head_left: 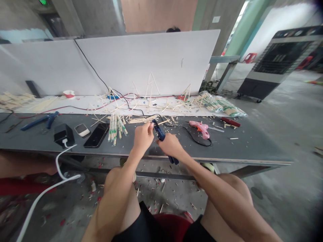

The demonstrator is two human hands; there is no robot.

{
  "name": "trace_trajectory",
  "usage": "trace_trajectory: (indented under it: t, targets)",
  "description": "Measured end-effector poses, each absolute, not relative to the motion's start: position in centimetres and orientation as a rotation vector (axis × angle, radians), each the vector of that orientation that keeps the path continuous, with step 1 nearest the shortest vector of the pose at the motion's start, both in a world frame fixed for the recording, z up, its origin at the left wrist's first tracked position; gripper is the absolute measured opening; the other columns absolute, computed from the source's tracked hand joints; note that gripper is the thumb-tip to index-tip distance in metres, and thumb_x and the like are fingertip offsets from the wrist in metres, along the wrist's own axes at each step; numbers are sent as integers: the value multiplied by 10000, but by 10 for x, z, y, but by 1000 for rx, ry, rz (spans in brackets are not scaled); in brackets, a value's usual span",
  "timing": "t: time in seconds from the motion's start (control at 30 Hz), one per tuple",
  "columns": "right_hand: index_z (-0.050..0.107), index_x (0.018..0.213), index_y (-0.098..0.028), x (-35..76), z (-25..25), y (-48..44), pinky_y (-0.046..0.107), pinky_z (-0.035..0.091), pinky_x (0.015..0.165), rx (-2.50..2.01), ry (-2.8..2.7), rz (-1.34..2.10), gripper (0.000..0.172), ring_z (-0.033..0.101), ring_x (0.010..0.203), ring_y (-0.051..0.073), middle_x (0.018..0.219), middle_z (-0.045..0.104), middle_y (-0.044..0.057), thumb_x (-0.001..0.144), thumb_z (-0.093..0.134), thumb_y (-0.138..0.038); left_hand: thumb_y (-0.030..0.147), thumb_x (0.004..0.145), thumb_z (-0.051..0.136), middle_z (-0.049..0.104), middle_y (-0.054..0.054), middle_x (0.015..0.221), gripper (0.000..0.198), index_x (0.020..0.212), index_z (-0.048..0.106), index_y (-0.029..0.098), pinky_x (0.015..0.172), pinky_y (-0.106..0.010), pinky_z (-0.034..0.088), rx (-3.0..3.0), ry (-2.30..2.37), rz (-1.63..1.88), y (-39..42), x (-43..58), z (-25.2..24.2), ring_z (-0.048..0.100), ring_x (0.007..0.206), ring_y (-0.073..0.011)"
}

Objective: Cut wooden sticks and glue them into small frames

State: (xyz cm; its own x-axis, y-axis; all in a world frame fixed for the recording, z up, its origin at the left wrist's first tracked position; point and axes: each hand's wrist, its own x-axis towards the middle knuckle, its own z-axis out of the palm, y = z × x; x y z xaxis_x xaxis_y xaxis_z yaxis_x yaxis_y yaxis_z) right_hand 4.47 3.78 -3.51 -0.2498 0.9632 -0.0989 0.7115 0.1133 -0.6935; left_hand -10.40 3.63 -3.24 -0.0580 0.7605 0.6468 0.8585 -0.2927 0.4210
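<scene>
The left hand (143, 137) is extended toward one o'clock, the right hand (171, 146) toward ten, their fingers (149, 125) curled closed.

bright diffuse daylight, faint soft shadows beneath the hands (143, 137) (170, 146), fisheye bending at the edges

Nothing can be read — the green lit sign (43, 2) and the printed plastic packets (221, 105) are too blurred.

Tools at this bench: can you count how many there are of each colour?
Blue tools: 2
Pink glue gun: 1
Red tool: 1
Total: 4
</scene>
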Motion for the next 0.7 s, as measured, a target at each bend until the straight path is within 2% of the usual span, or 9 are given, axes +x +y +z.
trace_trajectory:
  t: [0.1, 0.23, 0.33, 0.5, 0.7]
  targets:
    - [612, 681, -160, 35, -42, 47, 270, 473, 465, -1610, -1934, 1351, 212, 625, 453, 193, 589, 680, 101, 804, 619, -332, 296, 959, 474, 515, -34, 486, 401, 568, 514, 214, 522, -301, 222, -1972, -1975, -1145, 47, -114, -47, 455, 445, -178]
    - [557, 617, -171, 21, -45, 48, 284, 473, 424, -1659, -1809, 1566, 238, 548, 384, 158, 517, 613, 47, 785, 658, -306, 269, 923, 512, 599, -78, 543, 367, 569, 581, 201, 540, -288, 271, -1920, -2205, -936, 48, -124, -58, 543, 521, -201]
    - [524, 603, -178, 13, -41, 43, 274, 472, 428, -1661, -1758, 1734, 270, 508, 375, 133, 481, 554, 1, 804, 664, -292, 284, 935, 494, 675, -129, 659, 330, 672, 664, 178, 582, -287, 340, -1938, -2401, -702, 42, -130, -59, 634, 644, -231]
    - [522, 569, -179, 5, -32, 42, 251, 412, 408, -1736, -1998, 1654, 319, 468, 372, 126, 413, 496, -4, 824, 671, -299, 280, 964, 446, 728, -199, 894, 326, 857, 718, 136, 707, -302, 425, -1992, -2584, -445, 33, -145, -55, 692, 885, -279]
    - [507, 480, -190, 26, -23, 31, 275, 420, 444, -1712, -2147, 1805, 386, 449, 380, 128, 426, 512, 1, 751, 735, -345, 307, 983, 415, 742, -147, 853, 374, 783, 701, 173, 719, -313, 442, -2003, -2602, -533, 23, -169, -47, 692, 863, -271]
